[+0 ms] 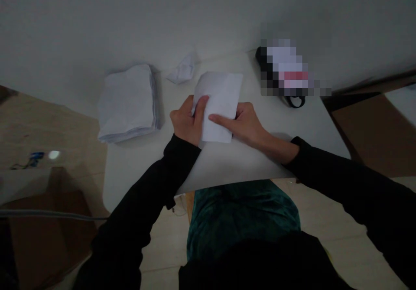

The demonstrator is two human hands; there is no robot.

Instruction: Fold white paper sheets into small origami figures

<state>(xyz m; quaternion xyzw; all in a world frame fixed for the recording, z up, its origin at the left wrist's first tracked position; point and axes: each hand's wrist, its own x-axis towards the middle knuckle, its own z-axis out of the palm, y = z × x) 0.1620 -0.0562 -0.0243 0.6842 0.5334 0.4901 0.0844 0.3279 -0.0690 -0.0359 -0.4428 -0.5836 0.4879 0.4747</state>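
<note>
A white sheet of paper, apparently folded, is held between both hands above the white table. My left hand grips its left edge, thumb on the upper face and fingers curled behind. On the right side, my right hand is closed on the same paper, its thumb lying flat across the lower part and its other fingers mostly hidden underneath. Behind the paper, a small folded paper piece rests near the wall. Left of my hands lies a thick stack of white paper.
A blurred-out item with a black strap sits at the table's back right. The white table meets the wall behind. Cardboard boxes stand to the right and lower left; a grey cable runs at left.
</note>
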